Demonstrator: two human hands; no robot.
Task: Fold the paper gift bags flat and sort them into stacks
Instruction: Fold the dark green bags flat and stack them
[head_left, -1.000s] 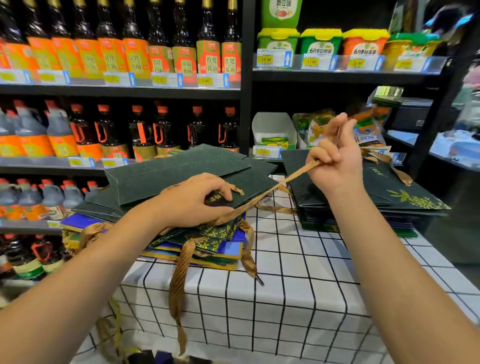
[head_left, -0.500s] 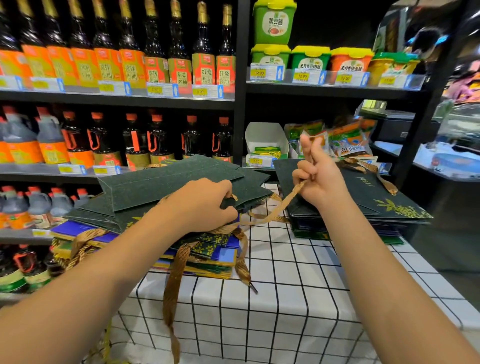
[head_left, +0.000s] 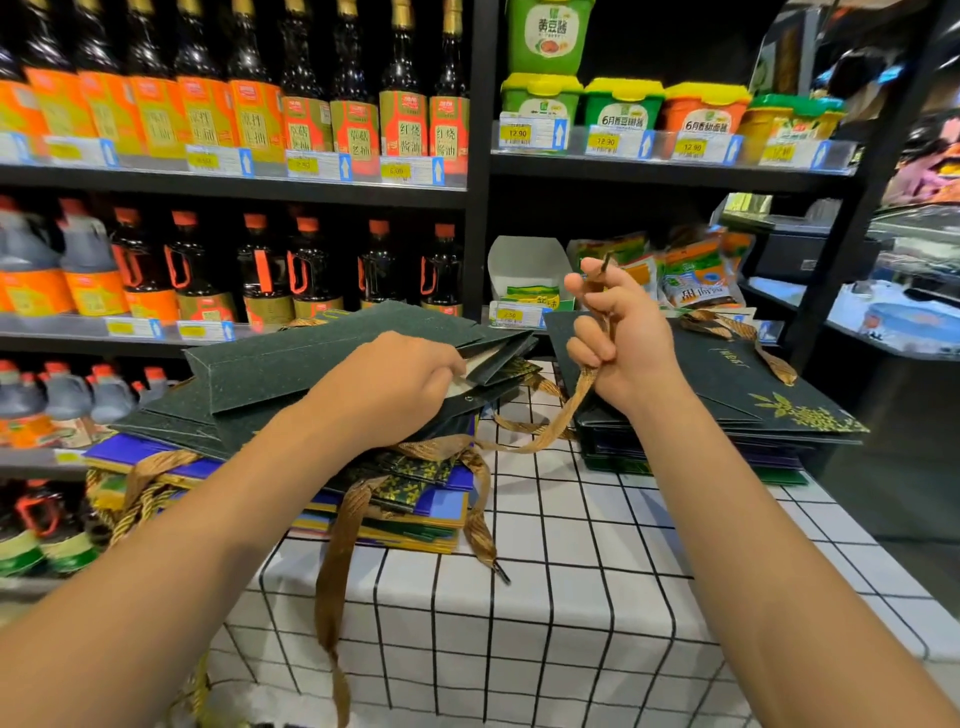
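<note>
The left hand (head_left: 400, 384) hides its own fingertips at the mouth of the dark bag (head_left: 322, 364) atop the left stack (head_left: 415, 499), its grip curled on the edge. The right hand (head_left: 618, 343), raised beside the right stack (head_left: 727, 415) on the worktop (head_left: 571, 597), has fingers curled round a ribbon (head_left: 582, 395).

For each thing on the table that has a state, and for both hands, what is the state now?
left hand: grips the edge of the top dark green bag.
right hand: holds the gold ribbon handle, raised.
top dark green bag: mouth partly open, lying on the left pile.
gold ribbon handle: drawn out from bag to right hand.
left pile: untidy, ribbons hanging over the table edge.
right stack: flat, neatly stacked.
</note>
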